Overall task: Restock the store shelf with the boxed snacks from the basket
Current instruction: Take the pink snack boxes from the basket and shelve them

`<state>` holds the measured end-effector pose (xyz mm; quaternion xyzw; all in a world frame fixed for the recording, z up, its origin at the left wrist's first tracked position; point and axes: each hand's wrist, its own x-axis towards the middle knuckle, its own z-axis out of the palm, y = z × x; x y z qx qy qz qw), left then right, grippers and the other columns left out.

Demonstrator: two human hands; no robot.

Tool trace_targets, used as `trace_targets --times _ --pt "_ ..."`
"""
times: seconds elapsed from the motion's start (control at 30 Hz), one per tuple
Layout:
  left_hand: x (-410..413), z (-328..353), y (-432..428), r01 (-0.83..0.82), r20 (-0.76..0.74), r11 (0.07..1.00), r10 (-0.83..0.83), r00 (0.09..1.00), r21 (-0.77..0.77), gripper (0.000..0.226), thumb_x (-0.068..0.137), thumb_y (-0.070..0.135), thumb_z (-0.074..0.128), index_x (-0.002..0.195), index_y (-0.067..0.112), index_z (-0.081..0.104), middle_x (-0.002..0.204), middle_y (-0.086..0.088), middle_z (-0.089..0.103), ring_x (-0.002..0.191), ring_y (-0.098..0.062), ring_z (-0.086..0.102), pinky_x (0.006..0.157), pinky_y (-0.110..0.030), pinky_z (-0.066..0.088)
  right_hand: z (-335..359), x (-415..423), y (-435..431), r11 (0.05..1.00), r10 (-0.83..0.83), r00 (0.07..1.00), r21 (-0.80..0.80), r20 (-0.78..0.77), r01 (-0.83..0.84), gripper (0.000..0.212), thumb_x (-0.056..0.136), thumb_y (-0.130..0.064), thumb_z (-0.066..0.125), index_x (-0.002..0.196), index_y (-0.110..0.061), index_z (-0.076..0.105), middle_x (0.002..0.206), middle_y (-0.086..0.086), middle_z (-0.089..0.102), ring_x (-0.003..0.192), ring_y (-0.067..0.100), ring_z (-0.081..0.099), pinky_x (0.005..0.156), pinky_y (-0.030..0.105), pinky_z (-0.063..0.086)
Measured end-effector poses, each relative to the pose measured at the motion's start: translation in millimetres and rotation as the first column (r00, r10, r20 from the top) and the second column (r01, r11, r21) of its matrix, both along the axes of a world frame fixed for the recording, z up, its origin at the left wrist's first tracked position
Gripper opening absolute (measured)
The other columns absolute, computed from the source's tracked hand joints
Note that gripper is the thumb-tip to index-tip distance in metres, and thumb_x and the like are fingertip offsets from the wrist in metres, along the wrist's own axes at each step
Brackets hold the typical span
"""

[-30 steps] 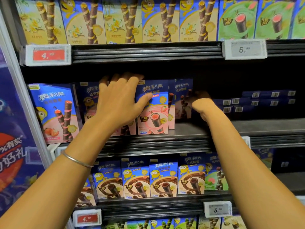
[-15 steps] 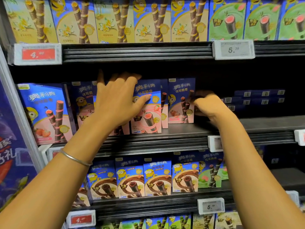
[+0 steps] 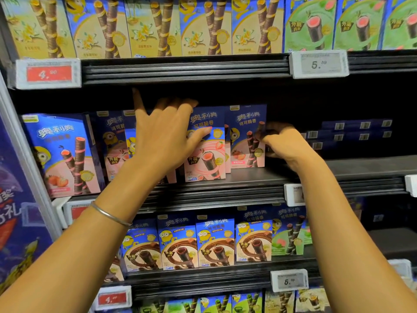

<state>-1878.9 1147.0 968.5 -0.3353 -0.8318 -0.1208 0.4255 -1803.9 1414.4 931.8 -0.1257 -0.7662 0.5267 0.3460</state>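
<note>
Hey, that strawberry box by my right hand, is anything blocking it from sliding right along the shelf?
Only your right hand itself, at the strawberry box's right edge. Beyond it the shelf looks bare at the front; flat dark boxes are stacked farther back.

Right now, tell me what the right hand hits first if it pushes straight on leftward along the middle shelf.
The right hand points left, fingers at the right edge of the rightmost strawberry box. It would likely meet that box first; they may already be touching.
</note>
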Motion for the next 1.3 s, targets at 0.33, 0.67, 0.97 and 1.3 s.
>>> trace_targets --times 0.33,0.67,0.97,1.3 --pt "10 0 12 -0.001 -0.046 1.0 0.0 0.999 -0.025 0.065 0.096 0.068 0.048 0.139 0.02 0.057 0.116 -0.007 0.073 0.128 -0.036 0.059 0.121 -0.075 0.008 -10 18 -17 0.952 -0.296 0.929 0.008 -0.221 0.305 0.04 0.089 -0.035 0.072 0.123 -0.016 0.058 0.118 0.003 0.064 0.103 0.014 0.063 0.075 0.024 0.05" --pt "19 0 32 0.069 -0.021 0.997 -0.069 0.997 -0.029 0.065 0.098 0.065 0.052 0.144 0.019 0.049 0.118 -0.009 0.071 0.122 -0.037 0.061 0.116 -0.072 0.025 -21 25 -74 0.972 -0.016 0.98 0.229 -0.198 0.062 0.021 0.091 -0.026 0.073 0.108 -0.018 0.064 0.101 -0.005 0.071 0.088 0.006 0.069 0.074 0.026 0.058" --pt "-7 5 -25 0.014 -0.026 0.975 -0.008 1.0 0.22 0.07 0.101 0.066 0.033 0.128 0.008 0.061 0.107 -0.031 0.063 0.103 -0.049 0.057 0.091 -0.056 0.042 -21 24 -66 0.985 0.008 0.985 0.174 -0.174 0.023 0.017 0.094 -0.026 0.071 0.106 -0.022 0.06 0.102 -0.007 0.071 0.084 -0.003 0.069 0.06 0.014 0.051" --pt "-17 -77 -42 0.126 0.08 0.8 -0.212 0.974 0.587 0.082 0.095 0.036 0.071 0.154 -0.005 0.033 0.138 -0.03 0.041 0.124 -0.043 0.042 0.108 -0.043 0.031 -20 22 -72 0.988 0.036 0.988 0.156 -0.153 -0.012 0.02 0.091 -0.023 0.073 0.108 -0.023 0.062 0.095 -0.009 0.071 0.083 -0.007 0.069 0.059 0.011 0.052"
